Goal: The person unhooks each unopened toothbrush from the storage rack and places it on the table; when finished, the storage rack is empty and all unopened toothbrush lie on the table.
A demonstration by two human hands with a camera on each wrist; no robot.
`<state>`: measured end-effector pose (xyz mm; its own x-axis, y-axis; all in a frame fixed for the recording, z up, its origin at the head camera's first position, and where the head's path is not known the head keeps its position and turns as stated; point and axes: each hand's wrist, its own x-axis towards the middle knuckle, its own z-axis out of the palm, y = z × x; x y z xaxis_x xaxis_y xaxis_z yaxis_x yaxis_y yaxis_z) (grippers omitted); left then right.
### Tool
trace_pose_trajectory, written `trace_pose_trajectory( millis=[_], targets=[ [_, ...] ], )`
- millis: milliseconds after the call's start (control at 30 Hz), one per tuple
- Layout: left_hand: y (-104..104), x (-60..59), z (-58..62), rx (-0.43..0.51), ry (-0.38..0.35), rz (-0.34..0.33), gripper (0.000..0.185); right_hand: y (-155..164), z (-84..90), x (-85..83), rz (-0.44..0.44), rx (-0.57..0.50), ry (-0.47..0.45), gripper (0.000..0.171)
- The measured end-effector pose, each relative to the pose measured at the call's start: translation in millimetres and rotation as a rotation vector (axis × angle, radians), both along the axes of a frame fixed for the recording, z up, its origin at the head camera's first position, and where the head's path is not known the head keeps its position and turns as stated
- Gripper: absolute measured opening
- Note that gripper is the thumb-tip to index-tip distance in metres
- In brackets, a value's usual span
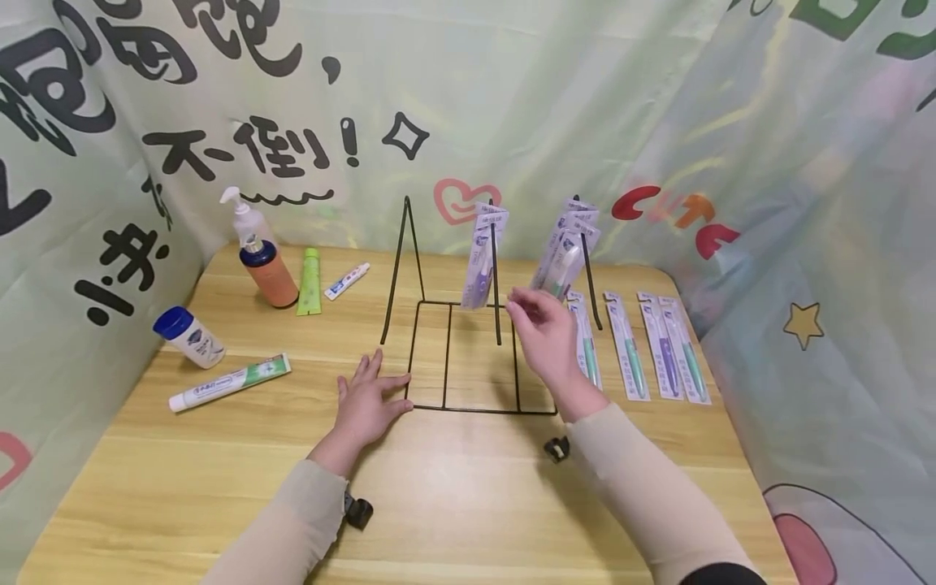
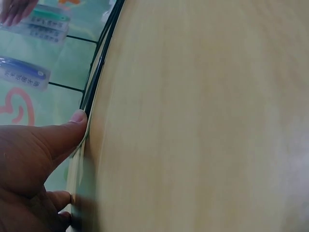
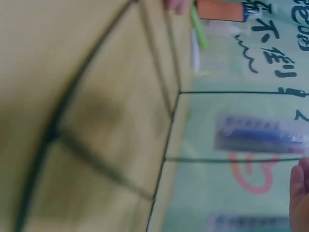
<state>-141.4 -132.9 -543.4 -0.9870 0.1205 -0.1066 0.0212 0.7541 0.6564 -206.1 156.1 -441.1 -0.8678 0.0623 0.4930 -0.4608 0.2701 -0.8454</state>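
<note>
wooden table (image 1: 453, 496) | green printed curtain (image 1: 556, 106) behind wire rack (image 1: 468, 357) | left hand (image 1: 366, 402) flat, fingers spread, touching rack base | right hand (image 1: 544, 337) fingers loosely curled, empty, beside hanging toothbrush packs (image 1: 563, 256)

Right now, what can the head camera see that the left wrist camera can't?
Only the head view shows the pump bottle, the toothpaste tube, the toothbrush packs lying on the table and the right hand raised near the packs hanging on the right. Only the left wrist view shows the thumb pressed against the rack's edge up close. Both show the wire rack, the wooden table, the left hand and a hanging purple toothbrush pack.
</note>
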Motion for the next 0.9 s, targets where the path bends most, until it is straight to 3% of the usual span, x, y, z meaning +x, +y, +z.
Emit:
trace_pose_trajectory(
  millis=[200,367,900],
  targets=[
    [0,0.4,-1.2,-0.006,0.005,-0.001,0.051,-32,13.1,-27.4,-0.079,-0.049,-0.151,0.025],
    [-1,0.4,0.5,-0.009,0.002,-0.002,0.051,-40,13.9,-38.1,-0.126,-0.038,-0.181,0.021],
    [-1,0.0,2.2,0.002,-0.007,-0.001,0.051,-46,13.5,-34.4,-0.159,-0.044,-0.162,0.012]
  ],
)
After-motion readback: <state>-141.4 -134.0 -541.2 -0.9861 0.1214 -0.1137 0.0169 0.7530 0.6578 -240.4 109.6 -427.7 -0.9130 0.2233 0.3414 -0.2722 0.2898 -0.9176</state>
